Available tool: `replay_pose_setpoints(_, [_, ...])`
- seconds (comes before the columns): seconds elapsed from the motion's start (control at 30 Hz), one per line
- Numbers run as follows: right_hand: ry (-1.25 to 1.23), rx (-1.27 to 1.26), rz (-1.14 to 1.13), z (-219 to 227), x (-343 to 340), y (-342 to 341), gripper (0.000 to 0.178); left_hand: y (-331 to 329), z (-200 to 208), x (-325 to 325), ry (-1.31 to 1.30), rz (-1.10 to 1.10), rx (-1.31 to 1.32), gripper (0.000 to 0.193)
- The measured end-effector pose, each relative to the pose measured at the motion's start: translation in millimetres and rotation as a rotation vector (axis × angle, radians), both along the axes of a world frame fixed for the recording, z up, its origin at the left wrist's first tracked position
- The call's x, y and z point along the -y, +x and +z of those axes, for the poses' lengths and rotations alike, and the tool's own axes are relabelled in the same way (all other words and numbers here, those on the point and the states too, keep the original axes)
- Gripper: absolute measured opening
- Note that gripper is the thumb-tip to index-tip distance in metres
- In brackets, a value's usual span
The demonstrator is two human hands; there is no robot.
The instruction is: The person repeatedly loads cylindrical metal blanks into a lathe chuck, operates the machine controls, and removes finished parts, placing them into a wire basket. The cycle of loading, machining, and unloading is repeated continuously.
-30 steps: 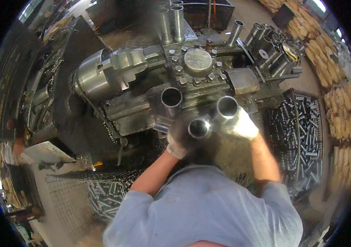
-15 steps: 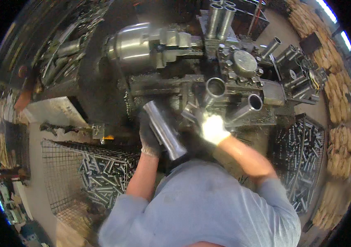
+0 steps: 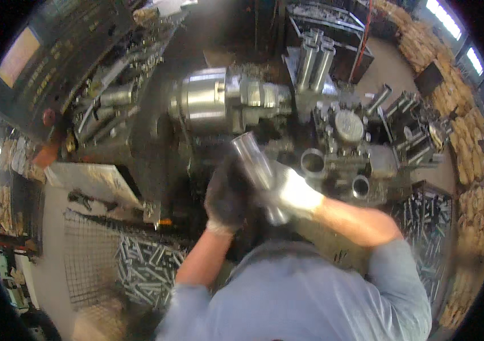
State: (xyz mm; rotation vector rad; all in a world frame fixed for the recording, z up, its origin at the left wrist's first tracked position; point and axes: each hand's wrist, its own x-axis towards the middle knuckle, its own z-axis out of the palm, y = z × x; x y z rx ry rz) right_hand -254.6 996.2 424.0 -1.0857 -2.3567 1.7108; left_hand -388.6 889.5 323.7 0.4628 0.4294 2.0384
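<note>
A shiny metal tube (image 3: 254, 161) slants in front of my body, its upper end leaning left toward the lathe. From the left, my left hand (image 3: 226, 199), in a dark, dirty glove, is closed around it. My right hand (image 3: 298, 192), in a whiter glove, grips the tube's middle from the right; its fingers are blurred and partly hidden. Beyond my hands is the lathe's round chuck (image 3: 203, 94) with its jaws (image 3: 262, 94). Right of my right hand, a tube with an open mouth (image 3: 313, 163) and another tube (image 3: 360, 186) stand on the machine.
Several upright tubes (image 3: 314, 62) stand at the back. A bolted round tool post (image 3: 349, 125) sits at the right of the machine. Wire baskets of metal pieces stand at left (image 3: 91, 256) and right (image 3: 452, 227). A pale metal plate (image 3: 91, 181) juts out at left. Filled sacks (image 3: 472, 199) line the right side.
My right hand has left the machine by the standing tubes and come onto the tube in my left hand. The view has shifted, so the machine sits lower and farther right.
</note>
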Motion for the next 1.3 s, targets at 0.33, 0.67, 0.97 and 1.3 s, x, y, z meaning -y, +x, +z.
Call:
replay_pose_setpoints(0.33, [1.605,0.398,0.346,51.0,-258.6,-18.4,0.036,-169.9,91.2,-193.0,-0.920,0.464,-2.510,0.069])
replay_pose_setpoints(0.67, [0.853,0.463,0.631,-53.8,-293.8,-69.0,0.070,-105.5,63.6,-110.8,-0.497,0.957,-2.111,0.082])
replay_pose_setpoints(0.97, [0.678,0.536,0.660,-47.9,-317.3,-72.4,0.057,-54.3,-149.6,134.0,-0.610,0.743,0.418,0.049])
replay_pose_setpoints(1.3, [0.703,0.259,0.494,-23.6,-292.2,-61.3,0.086,-122.5,-146.2,224.9,-0.812,0.613,0.433,0.027])
